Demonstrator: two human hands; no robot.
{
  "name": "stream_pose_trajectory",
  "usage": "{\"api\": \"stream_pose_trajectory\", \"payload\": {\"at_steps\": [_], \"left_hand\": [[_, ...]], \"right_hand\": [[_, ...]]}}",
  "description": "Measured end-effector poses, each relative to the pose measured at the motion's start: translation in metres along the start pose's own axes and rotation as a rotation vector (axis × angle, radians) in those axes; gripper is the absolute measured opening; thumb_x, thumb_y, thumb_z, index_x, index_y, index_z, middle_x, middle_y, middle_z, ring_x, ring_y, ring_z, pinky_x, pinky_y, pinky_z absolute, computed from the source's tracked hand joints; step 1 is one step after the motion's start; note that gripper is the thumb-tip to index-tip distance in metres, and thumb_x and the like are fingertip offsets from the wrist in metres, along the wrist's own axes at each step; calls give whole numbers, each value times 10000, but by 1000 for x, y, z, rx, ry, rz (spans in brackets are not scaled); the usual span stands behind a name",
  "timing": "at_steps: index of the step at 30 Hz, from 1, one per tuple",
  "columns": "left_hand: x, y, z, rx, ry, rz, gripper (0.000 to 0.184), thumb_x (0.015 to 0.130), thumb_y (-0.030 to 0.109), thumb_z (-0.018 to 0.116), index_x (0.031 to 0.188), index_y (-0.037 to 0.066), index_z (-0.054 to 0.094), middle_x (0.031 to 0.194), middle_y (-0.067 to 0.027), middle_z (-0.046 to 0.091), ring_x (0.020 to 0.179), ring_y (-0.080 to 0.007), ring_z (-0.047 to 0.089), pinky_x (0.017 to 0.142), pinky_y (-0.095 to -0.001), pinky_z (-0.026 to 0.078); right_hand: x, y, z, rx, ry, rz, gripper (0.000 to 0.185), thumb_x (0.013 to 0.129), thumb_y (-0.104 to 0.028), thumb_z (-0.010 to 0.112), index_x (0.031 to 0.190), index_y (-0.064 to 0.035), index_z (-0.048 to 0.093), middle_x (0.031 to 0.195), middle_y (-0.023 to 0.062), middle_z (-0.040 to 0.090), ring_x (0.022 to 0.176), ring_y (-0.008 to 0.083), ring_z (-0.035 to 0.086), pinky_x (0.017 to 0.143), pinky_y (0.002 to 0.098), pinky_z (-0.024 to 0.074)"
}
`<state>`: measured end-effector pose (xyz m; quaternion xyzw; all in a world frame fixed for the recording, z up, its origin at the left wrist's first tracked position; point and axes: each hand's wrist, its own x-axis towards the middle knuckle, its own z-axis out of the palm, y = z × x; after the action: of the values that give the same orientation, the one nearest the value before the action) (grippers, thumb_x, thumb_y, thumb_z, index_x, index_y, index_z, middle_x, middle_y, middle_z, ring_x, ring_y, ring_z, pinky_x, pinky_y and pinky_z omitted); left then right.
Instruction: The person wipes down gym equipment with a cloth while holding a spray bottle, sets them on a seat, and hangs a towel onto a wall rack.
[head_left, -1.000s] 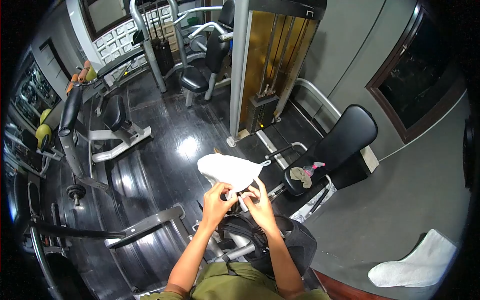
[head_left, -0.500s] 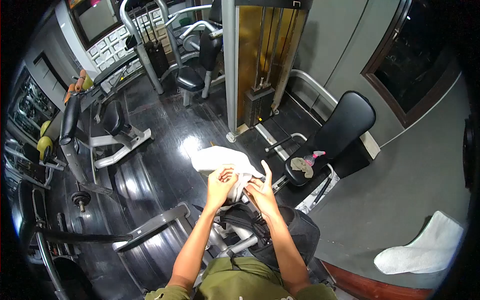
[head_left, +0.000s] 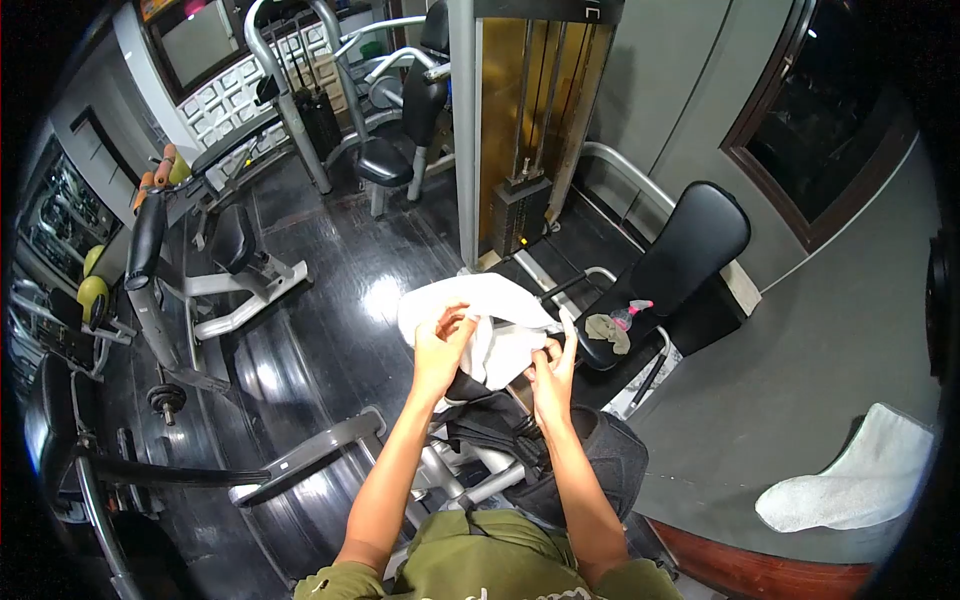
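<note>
A folded, bunched white cloth (head_left: 465,295) hangs in front of me at the middle of the head view. My left hand (head_left: 442,350) is closed on its near left side, fingertips pinching the fabric. At the cloth's right corner my right hand (head_left: 552,375) grips it between thumb and fingers. The fabric opens out between both hands, and part of its underside is hidden. Just below the hands, a black bag (head_left: 600,465) rests against grey metal tubing.
A black padded seat on the right carries a spray bottle (head_left: 630,314) and a beige rag (head_left: 607,333). Behind it rises a weight stack machine (head_left: 520,215). Another white cloth (head_left: 850,480) lies at far right. An exercise bench (head_left: 232,240) and a dumbbell (head_left: 166,400) are on the left.
The white cloth has spread wider and shifted slightly right. My right hand has moved right and a little up, away from my left hand, which has risen slightly.
</note>
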<state>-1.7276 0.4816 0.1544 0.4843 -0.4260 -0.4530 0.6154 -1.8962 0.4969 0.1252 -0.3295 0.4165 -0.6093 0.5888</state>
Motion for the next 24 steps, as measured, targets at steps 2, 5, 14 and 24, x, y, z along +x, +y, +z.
{"api": "stream_pose_trajectory", "payload": {"at_steps": [2,5,14,24], "left_hand": [[1,15,-7,92,-40,61,252,917,55,646,1166,28,618,1067,-25,657,984,-97,593,880,-246,451],[7,18,-13,109,-45,103,257,942,72,624,1196,32,613,1085,-31,654,998,-98,587,887,-251,449],[22,56,-15,13,-138,246,296,987,111,543,1266,31,600,1235,-56,628,1143,-134,560,996,-279,414],[52,108,-22,28,31,445,304,952,31,498,1224,10,631,1159,-45,660,1034,-109,592,935,-253,444]], "right_hand": [[3,7,-4,-181,10,-108,800,859,95,533,1522,-210,206,1014,58,504,798,85,539,634,213,464],[1,7,1,-356,42,-212,829,822,109,524,1510,-177,162,1029,82,521,789,95,547,644,219,460],[-2,11,-2,-1069,-180,-432,398,790,35,536,1162,-104,530,1002,186,551,839,353,621,723,419,503],[-6,2,7,-1212,-202,-227,387,838,-23,491,1191,-130,610,1120,228,528,958,438,603,817,490,505]]}}
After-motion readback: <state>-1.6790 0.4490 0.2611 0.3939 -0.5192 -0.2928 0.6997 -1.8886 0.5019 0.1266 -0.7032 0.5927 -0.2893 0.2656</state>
